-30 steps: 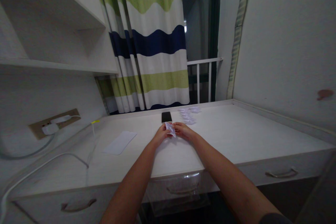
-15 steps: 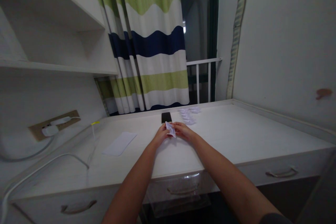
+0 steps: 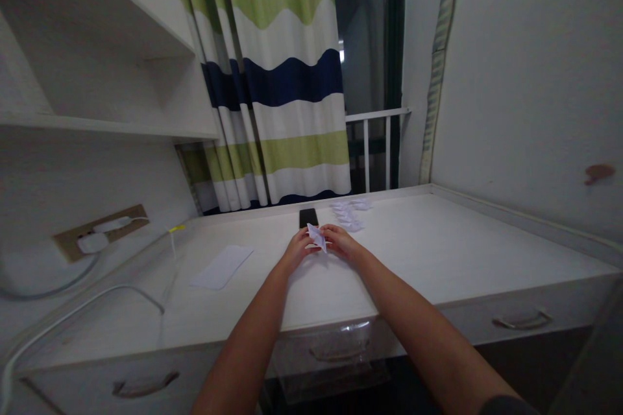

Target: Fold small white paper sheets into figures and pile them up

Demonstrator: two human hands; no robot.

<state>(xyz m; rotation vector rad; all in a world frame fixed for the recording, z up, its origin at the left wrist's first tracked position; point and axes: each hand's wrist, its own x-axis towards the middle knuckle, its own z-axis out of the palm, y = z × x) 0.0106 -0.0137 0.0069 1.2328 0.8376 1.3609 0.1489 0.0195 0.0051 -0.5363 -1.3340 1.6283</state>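
Observation:
Both hands meet over the middle of the white desk (image 3: 409, 259), with a small piece of folded white paper (image 3: 317, 237) between them. My left hand (image 3: 296, 250) grips its left side, fingers closed on it. The other side is pinched by my right hand (image 3: 339, 241). The folded paper stands tilted, with pointed corners at top and bottom. Just beyond the hands lies a dark phone (image 3: 308, 218), its near end partly covered by them. Several folded white paper pieces (image 3: 348, 215) lie in a group behind my right hand.
Flat white paper (image 3: 222, 266) lies on the desk to the left. A white cable (image 3: 131, 286) runs over the desk's left end from near a wall socket with plugs (image 3: 100, 233). A shelf (image 3: 107, 123) overhangs the left side. Behind hangs a striped curtain (image 3: 292, 78).
The folded paper has tilted slightly between my fingers, and the fingers of both hands have shifted a little. Everything else stays in place.

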